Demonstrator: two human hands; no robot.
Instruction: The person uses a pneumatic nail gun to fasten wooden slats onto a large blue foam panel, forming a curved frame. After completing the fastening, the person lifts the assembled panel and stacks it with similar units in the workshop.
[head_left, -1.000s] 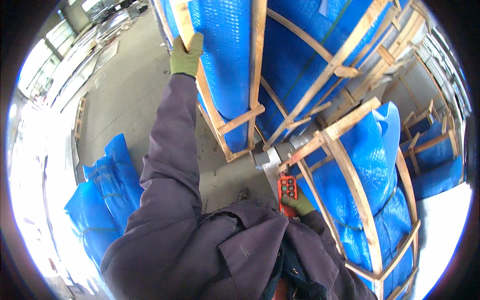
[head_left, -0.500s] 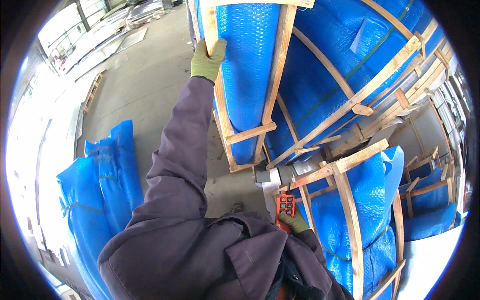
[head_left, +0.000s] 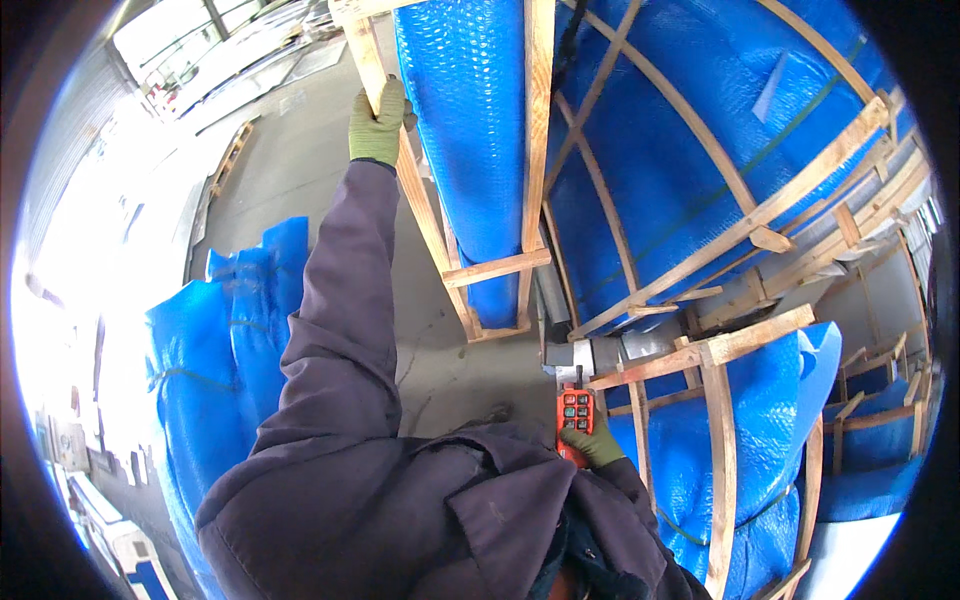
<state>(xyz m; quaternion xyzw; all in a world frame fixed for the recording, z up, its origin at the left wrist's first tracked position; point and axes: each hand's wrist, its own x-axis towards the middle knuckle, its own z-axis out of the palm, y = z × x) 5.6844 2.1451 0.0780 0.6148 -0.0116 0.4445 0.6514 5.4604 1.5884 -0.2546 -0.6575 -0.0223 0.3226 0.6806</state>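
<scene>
Left hand point(head_left: 378, 125) fingers grip wooden crate point(head_left: 425, 215); right hand point(head_left: 597, 443) clasps red remote point(head_left: 575, 420).

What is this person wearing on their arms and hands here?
Both hands wear olive-green knit work gloves: the left hand and the right hand. The left sleeve is a dark purplish-grey jacket sleeve, loose and creased, reaching the glove cuff. The right sleeve matches but is mostly hidden.

Left hand point(head_left: 378, 127) gripping wooden crate frame point(head_left: 432, 222), right hand point(head_left: 596, 444) holding red remote point(head_left: 574, 418)
</scene>
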